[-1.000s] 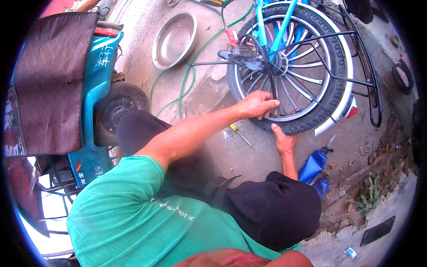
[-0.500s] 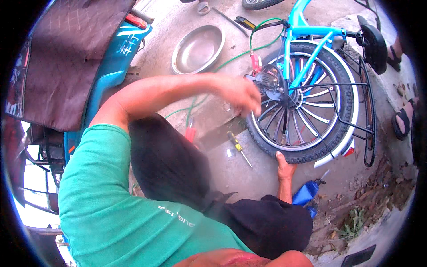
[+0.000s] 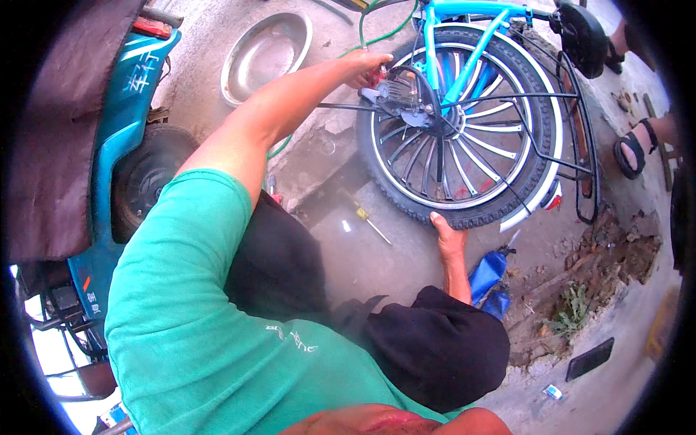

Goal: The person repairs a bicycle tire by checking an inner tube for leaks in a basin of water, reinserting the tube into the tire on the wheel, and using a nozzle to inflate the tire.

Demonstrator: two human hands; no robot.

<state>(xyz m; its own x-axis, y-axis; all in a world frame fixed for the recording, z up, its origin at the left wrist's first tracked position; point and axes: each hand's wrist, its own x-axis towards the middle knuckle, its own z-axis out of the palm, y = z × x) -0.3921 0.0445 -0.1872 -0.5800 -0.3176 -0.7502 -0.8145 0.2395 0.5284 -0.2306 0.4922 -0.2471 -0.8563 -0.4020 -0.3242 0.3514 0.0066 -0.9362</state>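
Observation:
A blue bicycle (image 3: 475,10) has its spoked wheel (image 3: 525,181) in front of me, with a black tyre and a white mudguard. My left hand (image 3: 362,67) is closed around a red-handled tool (image 3: 378,75) beside the gears near the hub; the tool's far end is hidden. A green hose (image 3: 395,32) runs near that hand. Under the tyre's near edge, my right hand (image 3: 451,241) grips the tyre (image 3: 471,217), thumb up against its side.
On the ground lie a yellow-handled screwdriver (image 3: 371,223), a metal basin (image 3: 267,56) and a blue bag (image 3: 489,277). A teal vehicle (image 3: 119,156) stands at left. Another person's sandalled foot (image 3: 631,154) is at right, near rubble and a small plant (image 3: 571,310).
My left hand, blurred and open-looking near the wheel rim before, has moved up and away and taken hold of the red-handled tool. The right hand keeps its grip on the tyre.

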